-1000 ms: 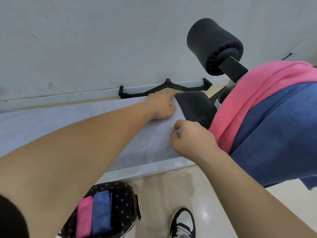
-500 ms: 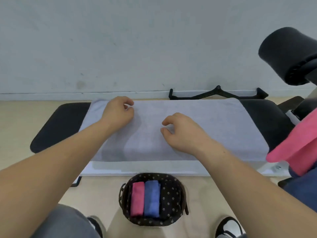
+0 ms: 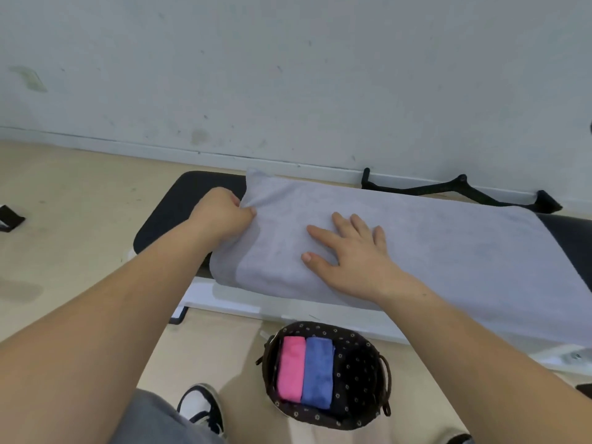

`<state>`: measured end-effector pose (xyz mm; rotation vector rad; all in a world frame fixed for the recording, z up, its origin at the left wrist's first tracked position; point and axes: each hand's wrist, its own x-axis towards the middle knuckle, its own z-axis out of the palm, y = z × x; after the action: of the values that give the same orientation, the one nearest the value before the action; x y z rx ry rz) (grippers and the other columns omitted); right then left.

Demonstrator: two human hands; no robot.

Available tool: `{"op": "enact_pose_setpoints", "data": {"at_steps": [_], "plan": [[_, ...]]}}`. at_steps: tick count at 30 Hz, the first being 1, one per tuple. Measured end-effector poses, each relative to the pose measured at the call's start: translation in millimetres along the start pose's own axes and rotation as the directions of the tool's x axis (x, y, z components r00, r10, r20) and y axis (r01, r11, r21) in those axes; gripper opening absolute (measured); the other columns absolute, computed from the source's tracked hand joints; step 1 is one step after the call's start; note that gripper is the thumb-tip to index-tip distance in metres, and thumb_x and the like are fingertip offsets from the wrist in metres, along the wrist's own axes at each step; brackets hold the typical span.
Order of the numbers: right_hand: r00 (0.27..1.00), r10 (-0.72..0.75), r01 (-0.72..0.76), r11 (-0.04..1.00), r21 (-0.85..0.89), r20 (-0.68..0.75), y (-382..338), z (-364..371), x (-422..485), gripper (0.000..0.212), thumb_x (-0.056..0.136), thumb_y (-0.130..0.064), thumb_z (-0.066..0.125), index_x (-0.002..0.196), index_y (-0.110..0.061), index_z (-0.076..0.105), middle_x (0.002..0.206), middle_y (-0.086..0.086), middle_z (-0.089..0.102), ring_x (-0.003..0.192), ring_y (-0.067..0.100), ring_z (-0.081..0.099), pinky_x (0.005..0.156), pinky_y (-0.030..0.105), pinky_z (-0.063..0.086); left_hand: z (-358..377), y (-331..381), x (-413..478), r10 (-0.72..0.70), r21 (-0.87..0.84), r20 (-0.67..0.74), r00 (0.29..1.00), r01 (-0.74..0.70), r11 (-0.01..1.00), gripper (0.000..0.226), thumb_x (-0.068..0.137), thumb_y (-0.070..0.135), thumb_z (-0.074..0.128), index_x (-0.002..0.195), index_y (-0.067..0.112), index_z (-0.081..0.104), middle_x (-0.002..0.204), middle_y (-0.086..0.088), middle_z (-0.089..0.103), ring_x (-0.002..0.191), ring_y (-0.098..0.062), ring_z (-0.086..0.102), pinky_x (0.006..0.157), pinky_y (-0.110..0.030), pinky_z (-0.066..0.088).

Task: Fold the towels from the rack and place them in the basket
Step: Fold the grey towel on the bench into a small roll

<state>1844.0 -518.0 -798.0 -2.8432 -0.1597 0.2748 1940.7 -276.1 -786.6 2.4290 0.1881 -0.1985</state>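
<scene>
a grey towel (image 3: 432,251) is lying lengthwise across a black padded bench (image 3: 173,213), running from the middle of the view out toward 3 o'clock. the left hand (image 3: 221,217) is pinching the towel's left end, thumb and curled fingers closing on the cloth, and that end is standing raised off the pad. nearly all of the towel is lying at 3 o'clock of this pinch; bare bench is showing at 9 o'clock of it. the right hand (image 3: 355,256) is pressing flat on the towel just at 3 o'clock of the left hand, fingers straight and spread, pointing toward 11 o'clock, with cloth lying all round the palm. at 6 o'clock of the right hand a dark dotted basket (image 3: 323,326) is sitting on the floor, holding a folded pink towel (image 3: 290,366) and a folded blue towel (image 3: 317,371) side by side, the pink at 9 o'clock of the blue. a black handle bar (image 3: 461,180) is lying by the wall at 1 o'clock.
</scene>
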Motion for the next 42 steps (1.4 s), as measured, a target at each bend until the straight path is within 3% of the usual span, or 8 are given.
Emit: {"op": "enact_pose_setpoints", "data": {"at_steps": [11,14,17,20,23,33,37,42], "plan": [[0.997,-0.078,0.078,0.997,0.020,0.025,-71,23,19,0.069,0.093,-0.079,0.030,0.157,-0.055,0.019,0.173,-0.003,-0.004,0.158,0.025,-0.013,0.124,0.056,-0.012,-51,-44,1,-0.099,-0.296,-0.218,0.971,0.031,0.955,0.020,0.097,0.031,0.060,0.096,0.011,0.057,0.085,0.000,0.056,0.070,-0.014,0.051,0.056,-0.029,0.038],[0.977,-0.078,0.117,0.974,0.193,-0.198,-85,19,32,0.062,0.094,-0.066,0.044,0.150,-0.041,0.047,0.165,0.002,0.032,0.155,0.024,0.020,0.126,0.047,0.014,-60,-59,-1,-0.157,-0.320,-0.128,0.979,0.109,0.941,0.018,0.087,0.028,0.065,0.081,0.014,0.056,0.081,-0.003,0.056,0.071,-0.023,0.052,0.064,-0.031,0.041],[0.932,0.022,0.156,0.876,0.456,-0.362,-97,8,53,0.027,0.097,-0.038,0.059,0.118,-0.026,0.074,0.123,-0.005,0.067,0.116,0.012,0.060,0.099,0.025,0.044,-63,-59,-4,-0.073,-0.274,-0.108,0.992,0.041,0.961,0.008,0.083,0.019,0.060,0.080,0.013,0.056,0.078,-0.003,0.051,0.071,-0.022,0.046,0.065,-0.032,0.037],[0.961,0.192,0.021,0.666,0.746,-0.198,-118,-17,80,0.024,0.097,-0.029,0.061,0.094,-0.007,0.072,0.082,-0.002,0.066,0.073,0.019,0.059,0.070,0.031,0.050,-60,-45,-11,0.121,-0.251,-0.123,0.985,-0.148,0.957,0.011,0.087,0.017,0.056,0.088,0.006,0.060,0.072,0.002,0.055,0.064,-0.017,0.047,0.057,-0.027,0.036],[0.976,0.207,-0.166,0.505,0.847,0.068,-136,-49,103,0.031,0.095,-0.036,0.066,0.105,-0.007,0.070,0.089,0.006,0.069,0.071,0.023,0.064,0.068,0.037,0.058,-48,-19,-20,0.303,-0.215,-0.087,0.949,-0.315,0.924,0.007,0.095,0.024,0.057,0.092,0.024,0.063,0.072,0.012,0.060,0.061,-0.007,0.052,0.054,-0.023,0.036],[0.853,0.148,-0.439,0.721,0.536,0.501,-127,-66,125,0.010,0.090,-0.026,0.075,0.092,-0.017,0.078,0.082,0.002,0.079,0.081,0.016,0.075,0.085,0.032,0.062,-17,4,-32,0.446,-0.157,0.014,0.895,-0.438,0.885,0.015,0.104,0.028,0.053,0.106,0.026,0.068,0.089,0.013,0.063,0.081,-0.008,0.062,0.064,-0.024,0.046],[0.916,0.200,-0.361,0.788,0.499,0.348,-124,-53,125,0.020,0.083,0.011,0.060,0.090,-0.005,0.068,0.079,0.014,0.069,0.071,0.026,0.068,0.063,0.030,0.057,-15,5,-40,0.420,-0.091,0.163,0.893,-0.410,0.908,0.016,0.102,0.034,0.059,0.114,0.028,0.066,0.089,0.014,0.064,0.083,-0.010,0.061,0.066,-0.024,0.045],[0.958,0.213,-0.284,0.777,0.561,0.190,-127,-43,133,0.012,0.082,0.001,0.062,0.081,-0.011,0.060,0.077,0.013,0.059,0.062,0.026,0.055,0.048,0.024,0.043,-32,-15,-44,0.224,0.073,0.302,0.927,-0.257,0.964,0.040,0.077,0.046,0.081,0.101,0.025,0.057,0.091,0.006,0.064,0.082,-0.012,0.063,0.066,-0.029,0.050]]}}
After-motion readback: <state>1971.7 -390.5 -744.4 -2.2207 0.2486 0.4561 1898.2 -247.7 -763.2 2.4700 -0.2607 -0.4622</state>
